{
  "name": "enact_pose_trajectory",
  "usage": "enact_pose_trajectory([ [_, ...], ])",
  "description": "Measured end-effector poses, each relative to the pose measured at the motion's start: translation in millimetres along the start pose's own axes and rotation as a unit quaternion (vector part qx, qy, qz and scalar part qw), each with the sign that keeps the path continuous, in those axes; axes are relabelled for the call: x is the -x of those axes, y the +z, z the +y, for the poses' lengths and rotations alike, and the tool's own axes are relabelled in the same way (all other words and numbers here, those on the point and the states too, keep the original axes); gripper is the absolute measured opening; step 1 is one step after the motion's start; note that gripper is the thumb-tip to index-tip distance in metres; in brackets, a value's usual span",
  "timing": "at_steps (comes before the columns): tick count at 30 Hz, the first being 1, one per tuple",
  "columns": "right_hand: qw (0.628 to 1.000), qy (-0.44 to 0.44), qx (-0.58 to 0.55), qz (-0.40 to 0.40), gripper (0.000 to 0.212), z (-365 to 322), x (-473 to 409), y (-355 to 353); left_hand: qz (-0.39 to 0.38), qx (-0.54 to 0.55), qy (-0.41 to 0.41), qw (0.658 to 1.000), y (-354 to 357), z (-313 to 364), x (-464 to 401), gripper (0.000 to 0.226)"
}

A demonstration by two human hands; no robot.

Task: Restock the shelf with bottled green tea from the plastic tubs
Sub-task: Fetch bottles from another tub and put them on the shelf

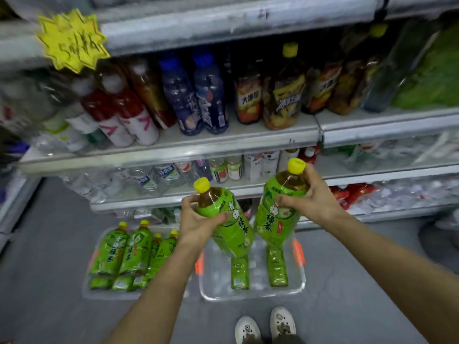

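Observation:
My left hand (196, 220) grips a green tea bottle (232, 234) near its shoulder, yellow cap tilted up and left. A second green tea bottle (275, 219) is held around its neck by my right hand (310, 198). Both bottles hang above a clear plastic tub (250, 292) on the floor, which looks otherwise bare inside. To the left stands another clear tub (85, 291) with several green tea bottles (124, 254) upright in it. In front of me is the shelf (248, 139) with mixed drinks.
The middle shelf holds red-labelled, blue-capped and brown tea bottles, one with a yellow cap (290, 49). A yellow star price tag (72, 40) hangs at upper left. Lower shelves carry water bottles and small cans. My white shoes (265, 326) stand on grey floor.

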State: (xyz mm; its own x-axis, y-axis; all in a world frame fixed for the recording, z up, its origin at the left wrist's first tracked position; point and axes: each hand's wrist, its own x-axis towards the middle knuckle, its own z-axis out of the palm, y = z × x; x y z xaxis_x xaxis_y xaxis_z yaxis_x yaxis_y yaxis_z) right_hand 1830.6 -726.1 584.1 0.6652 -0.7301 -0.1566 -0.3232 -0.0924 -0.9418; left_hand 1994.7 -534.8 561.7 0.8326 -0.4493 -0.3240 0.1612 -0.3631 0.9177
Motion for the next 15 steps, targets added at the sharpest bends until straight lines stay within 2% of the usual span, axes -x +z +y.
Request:
enact_pose_trajectory([
  [5, 0.997, -0.013, -0.044, 0.063, 0.076, -72, 13, -33, -0.013, 0.072, 0.067, 0.995, -18, 73, 22, 0.066],
  [8, 0.992, -0.019, -0.107, 0.070, 0.081, -109, 19, -51, -0.030, 0.139, 0.087, 0.986, -24, 115, 34, 0.060],
  [10, 0.982, -0.035, -0.172, 0.064, 0.084, -130, 23, -64, -0.037, 0.188, 0.093, 0.977, -23, 142, 42, 0.069],
  [13, 0.967, -0.076, -0.238, 0.051, 0.055, -163, 32, -85, -0.044, 0.243, 0.107, 0.963, -14, 182, 58, 0.075],
  [14, 0.962, -0.090, -0.252, 0.047, 0.051, -174, 34, -92, -0.047, 0.253, 0.110, 0.960, -9, 194, 63, 0.071],
  [15, 0.961, -0.102, -0.255, 0.045, 0.057, -183, 33, -100, -0.049, 0.259, 0.110, 0.958, -4, 206, 69, 0.065],
])
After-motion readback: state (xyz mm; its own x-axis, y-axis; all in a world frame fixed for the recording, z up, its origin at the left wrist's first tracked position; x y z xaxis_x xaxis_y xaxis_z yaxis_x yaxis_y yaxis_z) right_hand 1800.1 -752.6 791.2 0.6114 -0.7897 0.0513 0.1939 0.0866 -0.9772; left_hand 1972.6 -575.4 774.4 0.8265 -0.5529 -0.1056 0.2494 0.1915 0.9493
